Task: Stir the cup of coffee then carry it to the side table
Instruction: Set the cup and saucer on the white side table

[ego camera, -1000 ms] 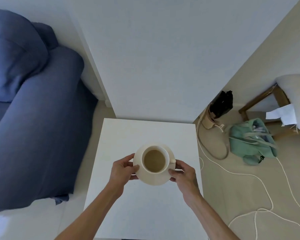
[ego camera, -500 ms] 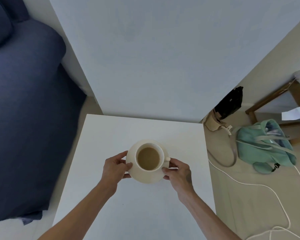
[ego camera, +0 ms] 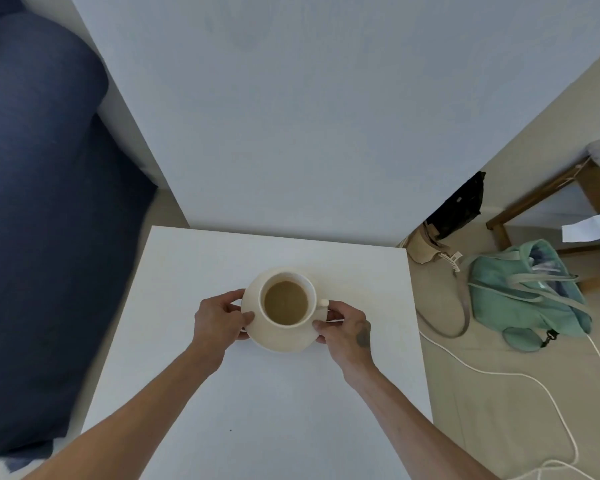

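Both hands, left hand (ego camera: 220,317) and right hand (ego camera: 347,329), are pinching the saucer (ego camera: 281,341) under the cup (ego camera: 287,299), setting it onto the table (ego camera: 257,410); releasing gently seems next.

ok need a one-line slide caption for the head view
Both hands, left hand and right hand, grip the saucer bearing a cup of coffee over the white side table.

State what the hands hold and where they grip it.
Both hands grip the saucer bearing the coffee cup: left hand at its left rim, right hand at its right.

Pale wall (ego camera: 326,116), beige floor (ego camera: 499,393) (cables trailing), blue sofa (ego camera: 49,220) left.
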